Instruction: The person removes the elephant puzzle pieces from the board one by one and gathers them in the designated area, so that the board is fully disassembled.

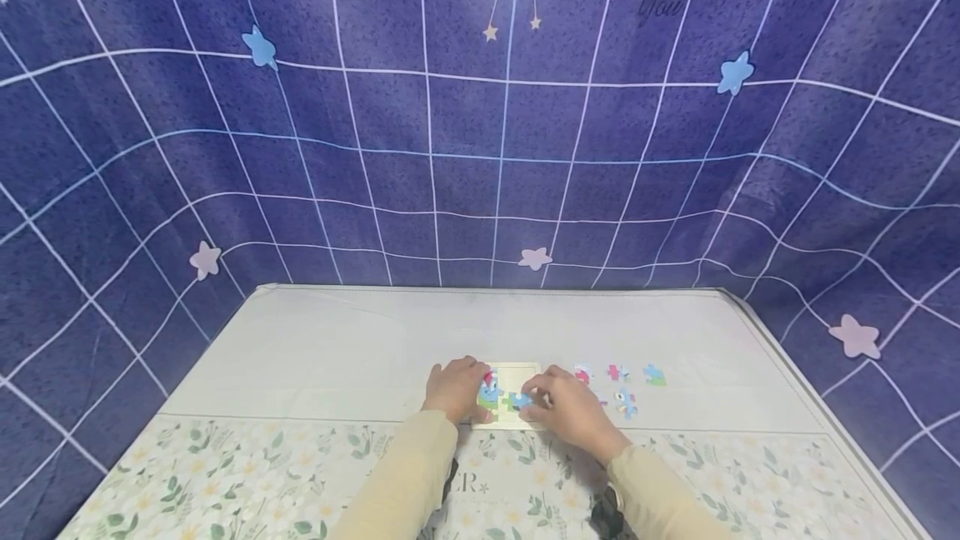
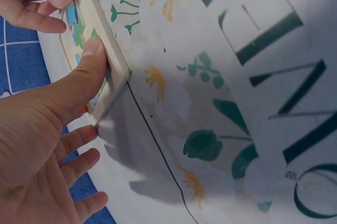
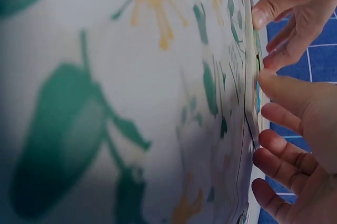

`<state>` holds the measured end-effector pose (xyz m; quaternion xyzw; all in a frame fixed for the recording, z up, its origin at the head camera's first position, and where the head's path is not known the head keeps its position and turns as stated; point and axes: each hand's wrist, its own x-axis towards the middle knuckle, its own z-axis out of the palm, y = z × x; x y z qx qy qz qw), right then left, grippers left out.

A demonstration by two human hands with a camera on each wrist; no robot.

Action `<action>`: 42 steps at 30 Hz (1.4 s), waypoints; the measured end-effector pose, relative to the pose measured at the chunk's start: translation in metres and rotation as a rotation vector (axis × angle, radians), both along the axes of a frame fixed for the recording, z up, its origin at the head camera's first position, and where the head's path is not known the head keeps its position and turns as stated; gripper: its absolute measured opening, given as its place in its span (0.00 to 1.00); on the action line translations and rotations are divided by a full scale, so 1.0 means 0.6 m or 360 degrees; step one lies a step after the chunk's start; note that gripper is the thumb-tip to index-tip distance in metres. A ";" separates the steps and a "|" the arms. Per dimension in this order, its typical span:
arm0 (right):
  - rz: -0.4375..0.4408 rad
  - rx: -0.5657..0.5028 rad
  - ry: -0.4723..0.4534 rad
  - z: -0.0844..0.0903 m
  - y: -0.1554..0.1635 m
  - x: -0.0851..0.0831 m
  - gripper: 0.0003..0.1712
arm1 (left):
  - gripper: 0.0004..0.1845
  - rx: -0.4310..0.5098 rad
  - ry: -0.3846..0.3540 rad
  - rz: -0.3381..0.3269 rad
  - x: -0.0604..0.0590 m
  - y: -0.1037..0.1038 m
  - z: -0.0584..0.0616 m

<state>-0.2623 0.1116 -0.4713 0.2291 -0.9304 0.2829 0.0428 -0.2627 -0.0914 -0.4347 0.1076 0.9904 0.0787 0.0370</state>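
A shallow wooden puzzle board [image 1: 517,375] lies on the table, its left part filled with colourful pieces [image 1: 489,394]. My left hand [image 1: 456,390] rests at the board's left side. Its thumb [image 2: 89,63] lies straight over the board while the other fingers spread loosely past the edge. With thumb and index finger, my right hand [image 1: 570,411] pinches a blue and green puzzle piece [image 1: 516,401] low over the board's middle. In the right wrist view, that hand's fingertips come right at the board's edge and mostly hide the piece.
Several loose puzzle pieces lie right of the board, among them a blue-green one [image 1: 655,375], a red one [image 1: 613,372] and a blue one [image 1: 626,402]. A floral table cover [image 1: 225,473] spans the front. Dark blue gridded cloth [image 1: 480,123] hangs behind and at the sides.
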 end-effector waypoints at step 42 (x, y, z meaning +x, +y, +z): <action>-0.0054 -0.0089 0.0008 0.045 0.047 -0.017 0.14 | 0.40 0.0021 -0.0020 -0.0018 0.001 0.004 0.004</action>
